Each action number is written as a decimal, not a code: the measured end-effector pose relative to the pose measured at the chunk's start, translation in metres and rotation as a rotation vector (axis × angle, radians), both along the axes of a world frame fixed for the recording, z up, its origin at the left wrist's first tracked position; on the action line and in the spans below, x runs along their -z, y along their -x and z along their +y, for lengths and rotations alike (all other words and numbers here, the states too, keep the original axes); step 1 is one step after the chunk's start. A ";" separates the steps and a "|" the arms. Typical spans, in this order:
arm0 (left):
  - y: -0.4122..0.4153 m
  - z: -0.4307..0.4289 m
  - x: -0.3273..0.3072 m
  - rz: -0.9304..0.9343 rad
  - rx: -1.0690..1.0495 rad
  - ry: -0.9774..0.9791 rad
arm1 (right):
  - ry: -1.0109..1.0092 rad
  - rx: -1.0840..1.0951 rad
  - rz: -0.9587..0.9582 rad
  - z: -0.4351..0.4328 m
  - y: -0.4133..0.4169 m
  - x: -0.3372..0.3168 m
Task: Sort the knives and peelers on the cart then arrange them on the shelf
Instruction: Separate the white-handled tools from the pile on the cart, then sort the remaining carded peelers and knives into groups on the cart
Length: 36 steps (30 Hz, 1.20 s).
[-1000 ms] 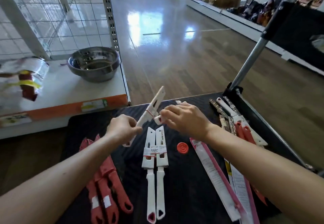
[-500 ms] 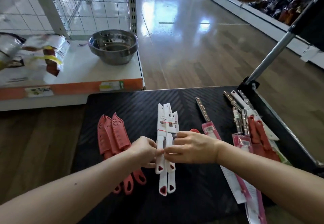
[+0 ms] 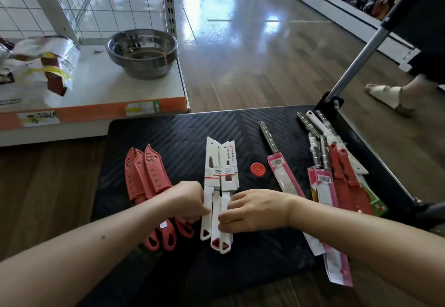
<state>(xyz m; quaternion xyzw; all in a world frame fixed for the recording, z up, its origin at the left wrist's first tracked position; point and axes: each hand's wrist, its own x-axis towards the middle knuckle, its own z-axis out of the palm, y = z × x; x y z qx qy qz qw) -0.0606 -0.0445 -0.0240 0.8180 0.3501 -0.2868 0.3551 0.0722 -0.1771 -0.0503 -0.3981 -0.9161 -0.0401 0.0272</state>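
Observation:
Three white sheathed knives (image 3: 220, 167) lie side by side in the middle of the black cart deck (image 3: 183, 136). My left hand (image 3: 186, 202) grips the left knife's handle. On the handles of the right two, my right hand (image 3: 252, 210) pinches from the other side. Three red sheathed knives (image 3: 147, 174) lie to the left, their handles partly under my left forearm. A steel-handled knife in pink packaging (image 3: 279, 162) lies to the right. At the cart's right edge is a pile of mixed knives and peelers (image 3: 337, 169).
A small red round cap (image 3: 257, 169) sits between the white knives and the pink pack. The white shelf (image 3: 101, 90) at left carries a steel bowl (image 3: 142, 53) and a plastic bag (image 3: 45, 63). The cart's handle pole (image 3: 354, 59) rises at right, near a person's sandalled foot (image 3: 390, 93).
A second ago my left hand held a white knife in the air. That knife now lies beside the other two, and both hands have dropped to the handles and squeeze them together.

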 end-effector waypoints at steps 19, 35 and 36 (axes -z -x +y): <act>-0.034 -0.006 -0.023 0.011 0.403 -0.567 | 0.128 0.363 0.150 -0.010 -0.012 -0.007; -0.132 -0.040 -0.010 -0.562 0.568 -0.664 | 0.128 1.877 0.209 -0.084 -0.122 -0.047; -0.141 -0.040 -0.008 -0.570 0.583 -0.687 | 0.141 1.926 0.247 -0.083 -0.125 -0.047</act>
